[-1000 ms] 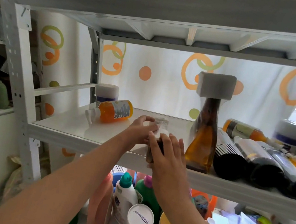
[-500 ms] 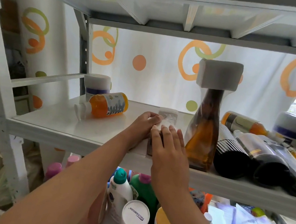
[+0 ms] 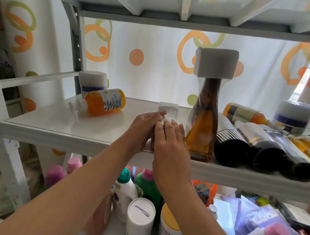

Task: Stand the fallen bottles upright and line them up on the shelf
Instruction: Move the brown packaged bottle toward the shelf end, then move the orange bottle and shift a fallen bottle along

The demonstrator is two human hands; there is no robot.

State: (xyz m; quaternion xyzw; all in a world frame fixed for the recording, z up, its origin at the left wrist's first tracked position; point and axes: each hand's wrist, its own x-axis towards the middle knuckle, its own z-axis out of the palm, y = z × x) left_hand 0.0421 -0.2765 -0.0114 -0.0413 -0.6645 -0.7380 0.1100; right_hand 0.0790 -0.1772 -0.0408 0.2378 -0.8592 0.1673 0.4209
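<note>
Evidently mid-task: on the white shelf (image 3: 55,122), dark bottles (image 3: 231,147) lie fallen at right beside an upright tall amber bottle (image 3: 201,131); an orange pump bottle (image 3: 104,100) lies at left. Step in hand: seating the small bottle (image 3: 168,108) at the front edge, left hand (image 3: 144,127) curled round it, right hand (image 3: 170,141) laid flat-fingered against it. Next, probably: let go without tipping it. Its body and base are hidden by both hands

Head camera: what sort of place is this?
Probably a household storage corner: a white metal shelf rack, detergent bottles crowded together below it, and a circle-patterned curtain hanging behind.
</note>
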